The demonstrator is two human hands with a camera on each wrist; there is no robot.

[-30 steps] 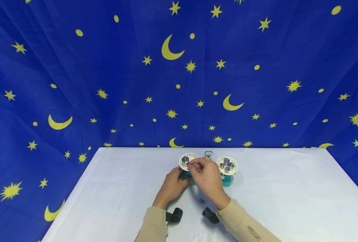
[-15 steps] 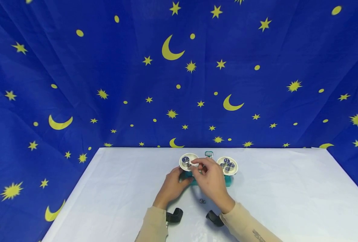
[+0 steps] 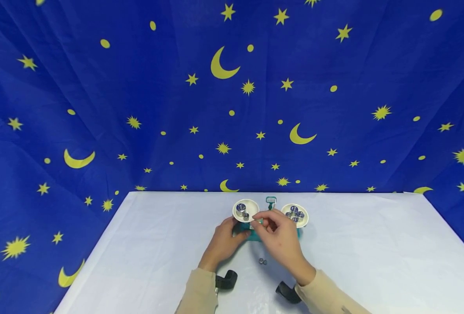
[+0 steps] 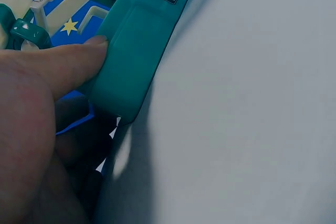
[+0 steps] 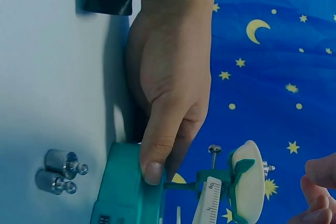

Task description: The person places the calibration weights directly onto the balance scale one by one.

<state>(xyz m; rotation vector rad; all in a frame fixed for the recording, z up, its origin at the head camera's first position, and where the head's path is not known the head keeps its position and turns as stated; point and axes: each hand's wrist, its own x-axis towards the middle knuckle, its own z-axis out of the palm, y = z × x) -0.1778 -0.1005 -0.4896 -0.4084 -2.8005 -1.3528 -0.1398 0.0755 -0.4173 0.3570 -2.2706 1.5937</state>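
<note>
A teal balance scale (image 3: 257, 235) stands on the table, its printed base reading "student tray balance" in the left wrist view. My left hand (image 3: 224, 242) holds the base's left end, thumb (image 4: 86, 59) on its front. The white left pan (image 3: 252, 205) carries a larger metal weight (image 3: 241, 209) and a small metal weight (image 3: 246, 216). Several weights (image 3: 295, 214) stand in the right pan (image 3: 303, 222). My right hand (image 3: 280, 240) hovers in front of the beam, fingertips beside the left pan's right edge. Nothing shows between its loosely bent fingers (image 5: 320, 171) in the right wrist view.
Two small weights (image 5: 60, 162) stand close together on the white table (image 3: 157, 244), in front of the scale. Black curved wrist mounts (image 3: 226, 279) sit by both wrists. A blue curtain (image 3: 177, 100) with yellow stars and moons hangs behind the table.
My right hand has let go of the small weight in the left pan and drawn back to the right and toward me. The left hand stays on the base.
</note>
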